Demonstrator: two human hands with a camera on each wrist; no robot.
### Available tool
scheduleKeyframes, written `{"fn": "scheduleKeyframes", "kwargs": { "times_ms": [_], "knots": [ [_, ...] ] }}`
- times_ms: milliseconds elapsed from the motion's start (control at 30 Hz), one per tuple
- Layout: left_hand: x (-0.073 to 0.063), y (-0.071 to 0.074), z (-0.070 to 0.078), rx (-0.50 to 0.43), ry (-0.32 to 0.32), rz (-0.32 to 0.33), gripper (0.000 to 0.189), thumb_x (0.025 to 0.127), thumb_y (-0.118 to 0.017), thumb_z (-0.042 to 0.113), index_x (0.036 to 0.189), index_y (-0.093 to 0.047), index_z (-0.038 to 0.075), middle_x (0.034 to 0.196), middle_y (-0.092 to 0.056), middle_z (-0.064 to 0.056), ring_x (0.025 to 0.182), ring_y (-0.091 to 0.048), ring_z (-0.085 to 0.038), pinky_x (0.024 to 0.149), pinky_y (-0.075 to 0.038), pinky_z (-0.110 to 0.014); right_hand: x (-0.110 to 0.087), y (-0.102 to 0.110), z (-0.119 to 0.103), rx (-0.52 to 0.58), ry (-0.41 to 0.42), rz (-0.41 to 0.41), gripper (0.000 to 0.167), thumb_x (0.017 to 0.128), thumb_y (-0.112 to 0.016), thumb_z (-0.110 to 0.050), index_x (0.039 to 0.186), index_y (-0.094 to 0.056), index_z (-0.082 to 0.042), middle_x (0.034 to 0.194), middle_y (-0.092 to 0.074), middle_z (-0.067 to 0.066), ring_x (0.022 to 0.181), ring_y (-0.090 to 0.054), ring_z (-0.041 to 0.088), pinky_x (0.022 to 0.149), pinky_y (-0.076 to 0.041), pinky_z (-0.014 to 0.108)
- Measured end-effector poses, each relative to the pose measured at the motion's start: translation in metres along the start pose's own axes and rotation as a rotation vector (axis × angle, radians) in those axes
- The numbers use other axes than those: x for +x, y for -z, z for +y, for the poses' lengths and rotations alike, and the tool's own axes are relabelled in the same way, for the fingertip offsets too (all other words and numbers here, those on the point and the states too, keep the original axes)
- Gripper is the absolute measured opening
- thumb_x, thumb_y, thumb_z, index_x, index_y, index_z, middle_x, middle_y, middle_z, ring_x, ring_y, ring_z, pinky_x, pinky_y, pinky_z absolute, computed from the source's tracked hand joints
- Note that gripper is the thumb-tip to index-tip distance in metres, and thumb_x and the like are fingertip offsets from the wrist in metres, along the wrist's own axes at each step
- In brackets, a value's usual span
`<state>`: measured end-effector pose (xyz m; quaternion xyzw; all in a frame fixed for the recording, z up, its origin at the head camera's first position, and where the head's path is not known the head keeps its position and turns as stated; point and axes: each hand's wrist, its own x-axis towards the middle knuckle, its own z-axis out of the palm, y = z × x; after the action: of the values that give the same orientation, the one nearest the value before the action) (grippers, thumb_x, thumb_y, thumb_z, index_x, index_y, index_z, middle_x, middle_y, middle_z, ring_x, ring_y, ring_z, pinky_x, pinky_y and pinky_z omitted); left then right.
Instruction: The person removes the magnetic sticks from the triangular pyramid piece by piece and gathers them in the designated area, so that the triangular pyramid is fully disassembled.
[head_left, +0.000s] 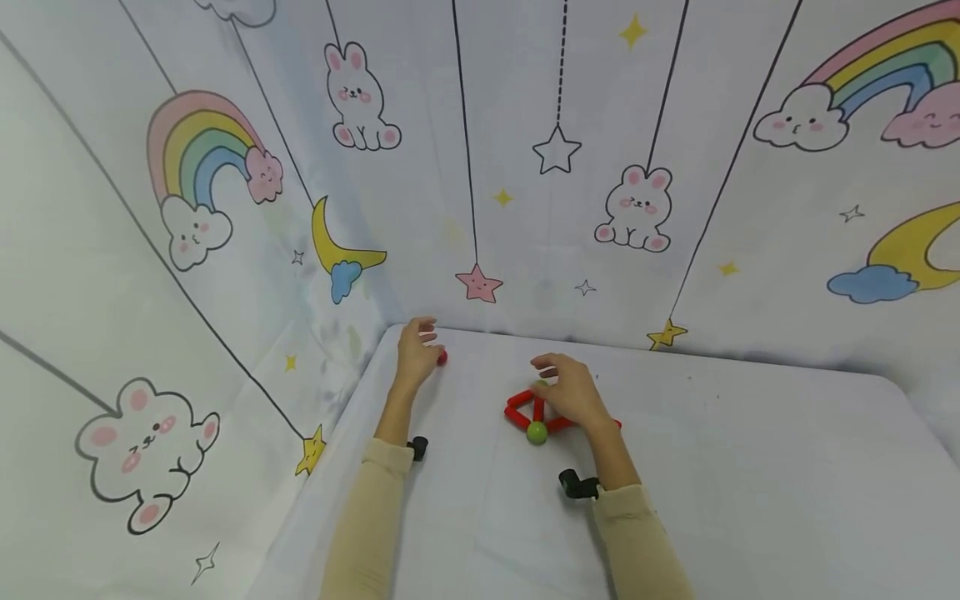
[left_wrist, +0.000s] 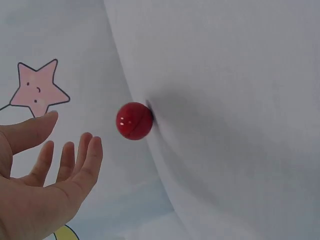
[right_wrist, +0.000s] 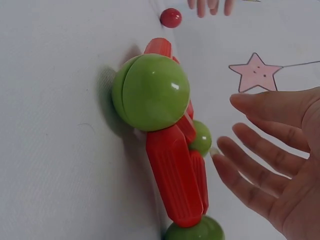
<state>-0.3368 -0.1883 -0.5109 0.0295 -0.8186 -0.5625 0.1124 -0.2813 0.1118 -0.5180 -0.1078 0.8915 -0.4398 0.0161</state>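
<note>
My left hand (head_left: 417,354) is at the far left of the table, fingers spread and bent a little, beside a red ball (head_left: 442,357). In the left wrist view a gap shows between the fingertips and that shiny ball (left_wrist: 134,121). My right hand (head_left: 572,390) hovers over a joined frame of red rods (head_left: 517,417) and green balls (head_left: 537,432), hiding part of it. The right wrist view shows a large green ball (right_wrist: 155,92) with a ridged red rod (right_wrist: 175,175) leading to another green ball (right_wrist: 197,230). The right hand's loose fingers hold nothing; one fingertip overlaps a smaller-looking green ball (right_wrist: 201,138).
A white cloth covers the table (head_left: 750,467). Behind and to the left hangs a white curtain (head_left: 510,100) printed with rabbits, stars and rainbows. Black wrist cameras (head_left: 577,484) are worn on both forearms.
</note>
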Motion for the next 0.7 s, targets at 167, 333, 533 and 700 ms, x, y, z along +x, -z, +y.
{"fn": "scheduleKeyframes", "kwargs": {
  "times_ms": [167, 333, 533, 700],
  "knots": [
    [-0.014, -0.011, 0.015, -0.026, -0.046, -0.074, 0.058, 0.088, -0.072, -0.013, 0.142, -0.052, 0.000, 0.138, -0.054, -0.022, 0.122, -0.064, -0.038, 0.095, -0.058, -0.044, 0.001, 0.001, 0.004, 0.010, -0.010, 0.009, 0.042, 0.094, -0.076, -0.014, 0.135, -0.066, -0.010, 0.134, -0.067, 0.015, 0.118, -0.067, 0.035, 0.094, -0.059, 0.050],
    [-0.031, -0.029, 0.020, -0.051, -0.031, -0.143, 0.060, 0.089, -0.073, -0.012, 0.143, -0.051, 0.000, 0.134, -0.057, -0.021, 0.118, -0.067, -0.037, 0.092, -0.060, -0.041, 0.002, -0.002, 0.009, -0.013, -0.017, 0.012, 0.041, 0.095, -0.076, -0.014, 0.135, -0.067, -0.009, 0.134, -0.067, 0.012, 0.121, -0.065, 0.032, 0.098, -0.057, 0.052],
    [-0.054, -0.049, 0.027, -0.052, 0.065, -0.308, 0.059, 0.093, -0.072, -0.005, 0.147, -0.048, 0.004, 0.139, -0.056, -0.026, 0.118, -0.067, -0.035, 0.090, -0.061, -0.040, 0.003, -0.007, 0.013, -0.022, -0.042, 0.018, 0.042, 0.095, -0.076, -0.014, 0.135, -0.067, -0.009, 0.132, -0.068, 0.010, 0.122, -0.064, 0.030, 0.099, -0.056, 0.053],
    [-0.066, -0.064, 0.031, 0.005, 0.100, -0.411, 0.057, 0.094, -0.070, -0.004, 0.146, -0.047, 0.004, 0.139, -0.056, -0.026, 0.112, -0.068, -0.031, 0.085, -0.062, -0.038, 0.006, -0.013, 0.017, -0.028, -0.049, 0.023, 0.042, 0.094, -0.076, -0.013, 0.135, -0.067, -0.008, 0.134, -0.066, 0.012, 0.122, -0.064, 0.032, 0.101, -0.054, 0.054]
  ]
}}
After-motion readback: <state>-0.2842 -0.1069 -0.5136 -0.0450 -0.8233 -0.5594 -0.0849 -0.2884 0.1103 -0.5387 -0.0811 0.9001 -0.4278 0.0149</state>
